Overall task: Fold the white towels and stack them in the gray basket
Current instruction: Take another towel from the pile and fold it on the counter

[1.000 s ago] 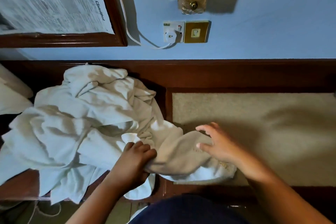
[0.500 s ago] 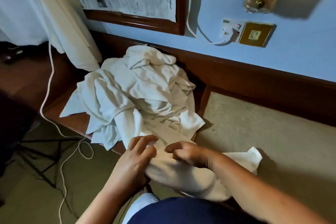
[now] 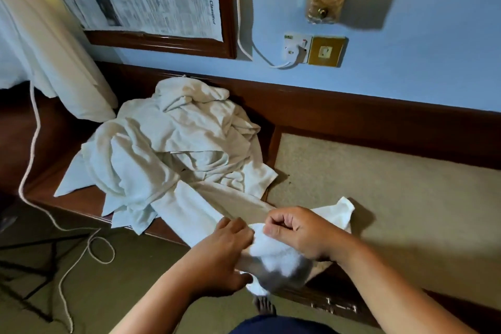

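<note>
both hands on one towel now. the left hand (image 3: 227, 249) is curled round the near fold of a soft white terry towel (image 3: 273, 252). the right hand (image 3: 298, 233), which lay flat and open on the cloth a second ago, has closed into a fist on the same bunch. the two hands sit close together, knuckles nearly meeting, both clamped on fabric.

that's the change: from smoothing to gripping. the towel has come with them, dragged off the heap of crumpled white towels (image 3: 176, 149) toward the front edge of the dark wooden tabletop (image 3: 48, 149). one tail of it runs back to the heap and looks to touch it. a loose corner lies out on the beige padded inset (image 3: 393, 184), and the gathered part hangs blurred over the front edge, below the hands.

what it means, as i read it: a single towel is being separated out, so this is the very start of a fold, with no crease made yet. the heap beside it shows no folded piece, so most of the job is ahead. the gray basket is nowhere in this view, so i can't say how the stacking stands.

next the towel will want shaking open or spreading on the padded inset, with the hands moving apart to find corners. watch the thin white cord (image 3: 30, 144) trailing to the floor on the left; it's well clear of the hands.
</note>
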`<act>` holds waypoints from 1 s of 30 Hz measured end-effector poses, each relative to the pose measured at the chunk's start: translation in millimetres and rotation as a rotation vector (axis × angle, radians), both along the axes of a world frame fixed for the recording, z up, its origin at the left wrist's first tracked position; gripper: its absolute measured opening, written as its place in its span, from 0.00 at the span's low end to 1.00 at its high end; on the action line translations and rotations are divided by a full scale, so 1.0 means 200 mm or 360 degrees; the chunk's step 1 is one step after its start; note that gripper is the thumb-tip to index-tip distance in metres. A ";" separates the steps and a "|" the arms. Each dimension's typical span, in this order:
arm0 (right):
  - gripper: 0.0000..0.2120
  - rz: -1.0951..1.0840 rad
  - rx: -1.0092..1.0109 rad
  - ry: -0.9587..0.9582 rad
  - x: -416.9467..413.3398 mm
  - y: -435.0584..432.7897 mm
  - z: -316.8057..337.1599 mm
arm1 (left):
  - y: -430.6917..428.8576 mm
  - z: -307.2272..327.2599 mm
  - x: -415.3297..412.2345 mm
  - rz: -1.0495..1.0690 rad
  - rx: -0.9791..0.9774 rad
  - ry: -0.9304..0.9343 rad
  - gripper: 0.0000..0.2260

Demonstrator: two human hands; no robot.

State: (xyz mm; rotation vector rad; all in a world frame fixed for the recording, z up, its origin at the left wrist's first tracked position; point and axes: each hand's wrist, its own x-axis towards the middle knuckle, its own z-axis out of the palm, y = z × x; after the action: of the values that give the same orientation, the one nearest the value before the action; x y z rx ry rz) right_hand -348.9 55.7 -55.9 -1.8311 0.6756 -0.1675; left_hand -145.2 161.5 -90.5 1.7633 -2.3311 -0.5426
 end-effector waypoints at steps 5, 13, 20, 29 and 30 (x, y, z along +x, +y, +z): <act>0.12 -0.0548 -0.0147 -0.0115 -0.35 0.19 0.03 | -0.01 0.10 -0.11 0.0064 -0.0102 0.0517 0.18; 0.17 -0.1117 -0.0576 -0.0257 -0.70 0.47 0.17 | 0.04 0.03 -0.18 0.0083 -0.0470 0.0244 0.15; 0.23 -0.0637 -0.0372 0.0110 -0.79 0.60 0.10 | 0.34 -0.10 0.16 0.0734 0.0024 0.0060 0.15; 0.12 -0.0501 -0.0533 0.1164 -1.61 0.58 0.02 | 0.37 -0.18 -0.56 0.0800 0.0194 0.0034 0.10; 0.12 -0.0623 -0.0531 0.1247 -1.82 0.60 0.03 | 0.36 -0.23 -0.77 0.0657 0.0247 0.0023 0.10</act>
State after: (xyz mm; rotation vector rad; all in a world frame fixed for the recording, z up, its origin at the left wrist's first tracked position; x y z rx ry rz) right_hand -713.8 174.9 -50.1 -2.0541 1.6352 0.2138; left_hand -299.9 233.6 -135.6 2.2192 -1.8753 -0.6721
